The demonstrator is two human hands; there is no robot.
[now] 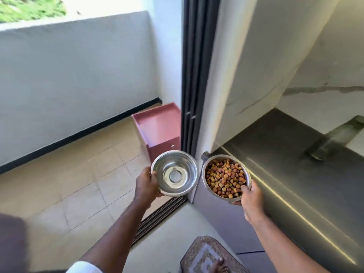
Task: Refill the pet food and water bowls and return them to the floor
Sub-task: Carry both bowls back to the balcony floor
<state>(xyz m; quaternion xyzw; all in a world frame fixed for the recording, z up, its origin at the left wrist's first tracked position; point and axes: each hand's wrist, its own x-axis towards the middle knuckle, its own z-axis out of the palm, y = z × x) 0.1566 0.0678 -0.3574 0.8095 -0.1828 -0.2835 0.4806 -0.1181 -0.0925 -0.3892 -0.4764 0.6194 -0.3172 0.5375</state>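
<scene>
- Rising along the left, the white balcony wall (74, 75) has a black strip along its foot and greenery (29, 8) beyond its top edge.
- Beige balcony floor tiles (69, 174) spread below that wall.
- On the right, a dark grey surface (295, 164) runs along a white marble-veined wall (256, 66); its front edge catches a bright line of light.
- A black sliding-door frame (194, 75) stands upright between the balcony and the indoor side, and its dark floor track (157, 217) slants across the threshold.
- A pink cabinet (159, 129) sits on the balcony tiles just beside the door frame, its top rimmed like a tray.
- A patterned mat (202, 255) lies on the indoor floor at the bottom, with a bare foot (221, 266) on it.
- The left hand (146, 183) holds the water bowl (174, 173), a shiny steel one, by its left rim with thumb on the edge and fingers curled under; whether it holds water I cannot tell.
- The right hand (251, 198) grips the food bowl (226, 178) at its near rim, thumb over the edge, fingers underneath.
- Brown and tan kibble (224, 177) fills that bowl nearly to the rim.
- Both bowls are held up in the air side by side, close together, in front of the door frame and above the threshold, neither on the floor.
- A white sleeve (84, 267) shows at the left forearm.
- No brand, label or writing can be read on anything.
</scene>
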